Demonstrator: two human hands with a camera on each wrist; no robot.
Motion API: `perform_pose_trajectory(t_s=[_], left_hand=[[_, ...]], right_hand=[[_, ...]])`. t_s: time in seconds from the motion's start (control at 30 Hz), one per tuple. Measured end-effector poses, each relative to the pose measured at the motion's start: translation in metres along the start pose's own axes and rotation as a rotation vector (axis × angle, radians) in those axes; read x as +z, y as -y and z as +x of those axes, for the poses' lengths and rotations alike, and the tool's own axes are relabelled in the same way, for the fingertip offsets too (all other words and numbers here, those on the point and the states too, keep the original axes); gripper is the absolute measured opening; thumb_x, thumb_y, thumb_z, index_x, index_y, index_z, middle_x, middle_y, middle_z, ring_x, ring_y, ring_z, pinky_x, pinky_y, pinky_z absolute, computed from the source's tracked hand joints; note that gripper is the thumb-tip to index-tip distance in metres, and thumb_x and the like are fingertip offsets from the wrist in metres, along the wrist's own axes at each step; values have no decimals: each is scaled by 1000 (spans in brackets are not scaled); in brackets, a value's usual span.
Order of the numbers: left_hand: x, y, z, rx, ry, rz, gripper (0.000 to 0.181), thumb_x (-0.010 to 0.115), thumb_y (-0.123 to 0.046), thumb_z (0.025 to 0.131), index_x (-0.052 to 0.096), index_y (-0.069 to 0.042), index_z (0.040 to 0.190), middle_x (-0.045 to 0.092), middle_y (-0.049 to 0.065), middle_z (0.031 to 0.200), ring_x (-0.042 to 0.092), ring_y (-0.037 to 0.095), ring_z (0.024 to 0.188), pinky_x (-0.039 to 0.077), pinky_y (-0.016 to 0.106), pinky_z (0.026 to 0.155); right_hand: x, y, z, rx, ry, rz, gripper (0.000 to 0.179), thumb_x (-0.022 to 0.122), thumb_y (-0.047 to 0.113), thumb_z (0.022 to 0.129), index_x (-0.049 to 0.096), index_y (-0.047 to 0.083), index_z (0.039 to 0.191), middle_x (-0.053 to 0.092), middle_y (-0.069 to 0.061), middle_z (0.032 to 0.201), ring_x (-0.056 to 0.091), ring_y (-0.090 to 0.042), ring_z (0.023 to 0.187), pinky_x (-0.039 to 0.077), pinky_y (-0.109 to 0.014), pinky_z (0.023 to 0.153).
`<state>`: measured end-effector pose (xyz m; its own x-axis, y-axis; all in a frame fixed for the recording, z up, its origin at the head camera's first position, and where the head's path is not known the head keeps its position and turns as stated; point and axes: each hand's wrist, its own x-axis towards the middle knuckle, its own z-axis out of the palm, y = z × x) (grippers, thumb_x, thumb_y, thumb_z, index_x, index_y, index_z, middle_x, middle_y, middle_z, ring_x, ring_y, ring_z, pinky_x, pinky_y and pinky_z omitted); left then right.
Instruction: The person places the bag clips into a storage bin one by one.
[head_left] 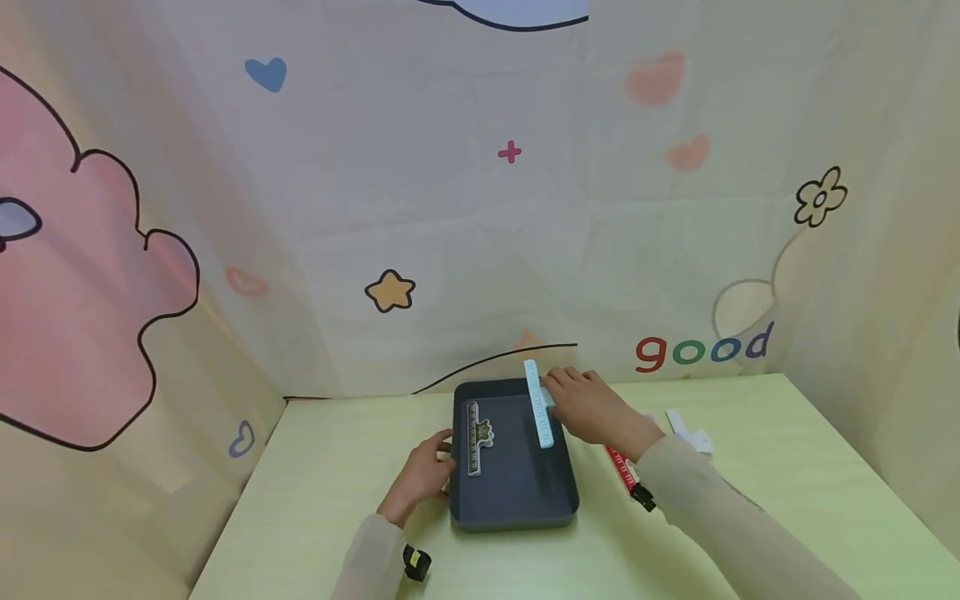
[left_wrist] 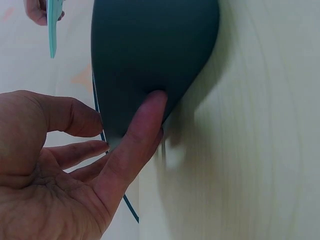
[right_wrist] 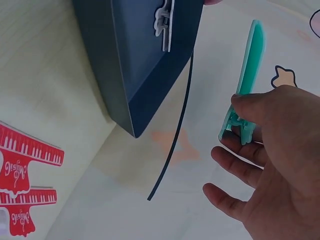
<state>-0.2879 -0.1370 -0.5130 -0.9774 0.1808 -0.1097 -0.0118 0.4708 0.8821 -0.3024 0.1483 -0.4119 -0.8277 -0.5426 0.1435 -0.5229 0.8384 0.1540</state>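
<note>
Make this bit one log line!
left hand: touches tray; right hand: holds blue clip above table; dark clip: in tray; red clips: beside tray

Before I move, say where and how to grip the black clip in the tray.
Pinch the black clip by its scalloped tab, probably from above and the right: it points toward the tray's middle, while the bar lies near the left wall.

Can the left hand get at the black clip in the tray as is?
Likely yes. The left hand touches the outside of the tray, and the black clip lies just inside that wall. Only the wall stands between; the top is open, and the light-blue clip is off toward the opposite side.
</note>
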Motion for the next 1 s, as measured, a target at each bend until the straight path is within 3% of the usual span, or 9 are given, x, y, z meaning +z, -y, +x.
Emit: perform_pose_trajectory(t_s=[0.47, 1.0], left_hand=[[1, 0, -1, 5, 8, 3, 59, 51, -3, 93, 35, -2, 150, 52, 29, 136, 66, 33, 102, 61, 36, 52], [0, -4, -2, -11, 2, 9, 59, 51, -4, 93, 37, -4, 149, 52, 28, 135, 67, 30, 97, 61, 35, 52]], right_hand=[[14, 9, 24, -25, -18, 38, 45, 65, 27, 94, 53, 4, 131, 56, -12, 127, 55, -30, 118, 53, -51, 92], [37, 20, 51, 21, 146, 133, 42, 63, 28, 95, 55, 8, 130, 57, -10, 128, 55, -28, 120, 52, -51, 96]])
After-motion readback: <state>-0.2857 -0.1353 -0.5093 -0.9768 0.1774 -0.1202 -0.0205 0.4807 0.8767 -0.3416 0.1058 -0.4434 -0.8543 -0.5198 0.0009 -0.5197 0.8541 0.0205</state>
